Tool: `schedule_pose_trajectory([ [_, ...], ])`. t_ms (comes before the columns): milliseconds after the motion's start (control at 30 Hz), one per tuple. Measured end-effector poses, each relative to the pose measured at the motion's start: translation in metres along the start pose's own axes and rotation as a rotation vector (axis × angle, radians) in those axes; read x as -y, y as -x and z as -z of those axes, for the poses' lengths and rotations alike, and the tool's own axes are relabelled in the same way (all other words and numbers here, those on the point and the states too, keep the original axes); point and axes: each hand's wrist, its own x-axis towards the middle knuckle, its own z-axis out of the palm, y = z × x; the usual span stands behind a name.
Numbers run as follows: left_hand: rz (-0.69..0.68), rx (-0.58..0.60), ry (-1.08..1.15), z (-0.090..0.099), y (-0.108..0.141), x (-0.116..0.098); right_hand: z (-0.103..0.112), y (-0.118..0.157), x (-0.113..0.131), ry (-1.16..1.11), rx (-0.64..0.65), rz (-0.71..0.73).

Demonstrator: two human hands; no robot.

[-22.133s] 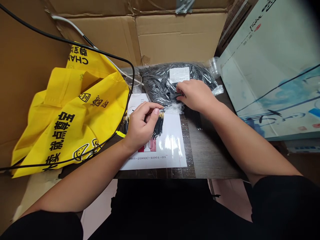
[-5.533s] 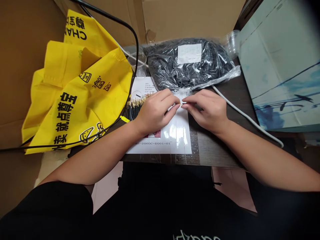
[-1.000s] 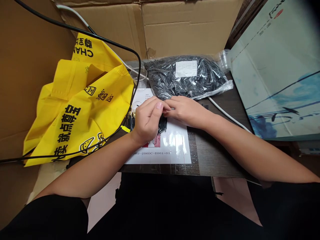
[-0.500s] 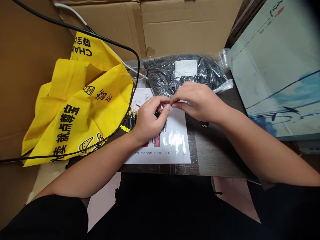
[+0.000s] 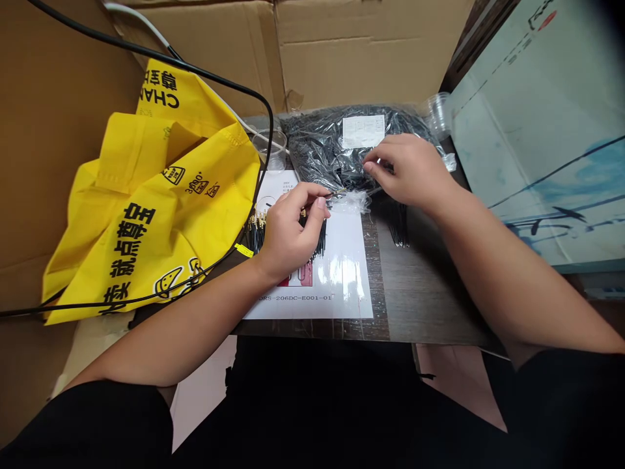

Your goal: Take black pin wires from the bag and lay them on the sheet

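My left hand (image 5: 295, 225) pinches a thin dark piece with a gold-coloured tip (image 5: 336, 193) over a printed white sheet (image 5: 346, 280). Beneath and beside that hand lie black pieces with gold-coloured ends (image 5: 256, 229), partly hidden by it. My right hand (image 5: 407, 166) is raised in front of a clear plastic bag of black items (image 5: 322, 146), its thumb and index finger apart with nothing visible between them. Just below my right hand, a small bunch of thin black pieces (image 5: 399, 225) lies on the dark table (image 5: 430, 280).
A yellow bag (image 5: 195, 195) fills the left side, with a black cable (image 5: 215, 77) across it. Clear plastic cups (image 5: 276, 150) stand behind the sheet, more (image 5: 439, 114) at the back right. Cardboard (image 5: 371, 58) closes the back; a pale printed panel (image 5: 547, 143) stands right.
My right hand has come away from my left, moving right and slightly back, and its fingers have parted. My left hand has stayed nearly in place; the gold-tipped piece now shows.
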Motion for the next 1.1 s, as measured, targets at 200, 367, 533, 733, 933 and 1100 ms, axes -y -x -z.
schedule_pose_trajectory([
  [200, 0.063, 0.008, 0.135, -0.004, 0.004, 0.002, -0.010, 0.000, -0.011, 0.293, 0.151, 0.066],
  [367, 0.082, 0.050, 0.173, -0.003, 0.003, 0.000, -0.007, -0.002, -0.002, 0.344, 0.223, 0.125],
  [533, 0.093, 0.084, 0.217, -0.003, 0.004, 0.001, -0.013, -0.003, 0.005, 0.357, 0.224, 0.137],
  [733, 0.070, 0.078, 0.272, -0.003, 0.005, 0.002, -0.016, -0.003, 0.008, 0.449, 0.207, 0.082],
  [933, 0.031, 0.039, 0.246, -0.003, 0.005, 0.003, -0.018, -0.003, 0.008, 0.414, 0.182, 0.085],
  [1100, 0.013, 0.027, 0.212, -0.001, 0.004, 0.001, -0.017, -0.001, 0.011, 0.409, 0.141, 0.056],
])
